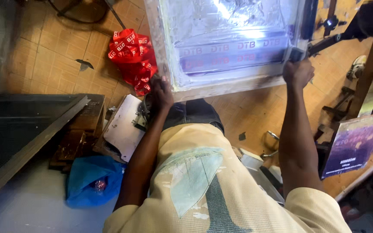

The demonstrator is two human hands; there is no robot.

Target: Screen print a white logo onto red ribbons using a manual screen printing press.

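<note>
A crumpled red printed plastic bag [132, 58] lies at ten o'clock; a blue plastic bag [92, 179] at eight; a purple printed card [354, 144] at three.

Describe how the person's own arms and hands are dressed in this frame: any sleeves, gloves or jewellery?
Both arms are bare below short, pale yellow knit sleeves. The left hand and right hand are ungloved, with no visible rings, watch or bands. The shirt carries a faded green print with white flecks.

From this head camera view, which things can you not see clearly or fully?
- Printing frame: its far part is cut off by the top edge of the head view, and glare washes out the mesh.
- Left hand: its fingers curl under the frame corner, hidden.
- Right hand: its fingers wrap a dark handle, hiding the grip.
- Blue bag: contents covered.
- Legs: hidden by the shirt.
</note>
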